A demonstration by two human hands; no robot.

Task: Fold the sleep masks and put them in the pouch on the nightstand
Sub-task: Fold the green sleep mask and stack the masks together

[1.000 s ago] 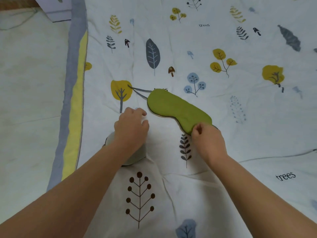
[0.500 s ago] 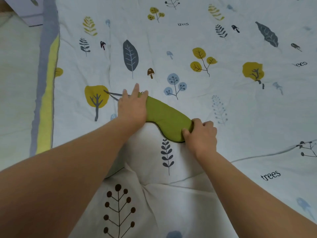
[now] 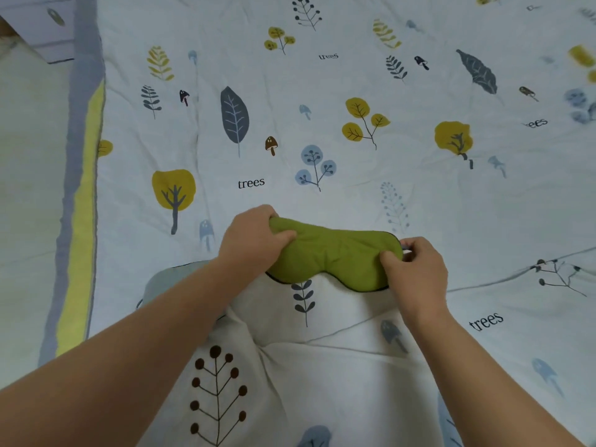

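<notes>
Both hands now lift the green sleep mask (image 3: 332,253) off the bed quilt (image 3: 354,91): left hand (image 3: 254,240) grip and right hand (image 3: 416,269) grip each pinch one end, ready for folding.

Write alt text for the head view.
Two bare hands, left hand and right hand, grip the ends of a green sleep mask over a tree-print quilt. A grey mask lies partly under the left forearm.

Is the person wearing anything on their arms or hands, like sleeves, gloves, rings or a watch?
No. Both forearms are bare all the way to the bottom edge of the picture, with no sleeves showing. The left hand and the right hand have no gloves, and no ring, watch or bracelet shows on the fingers or wrists. The fingernails look short and plain.
</notes>
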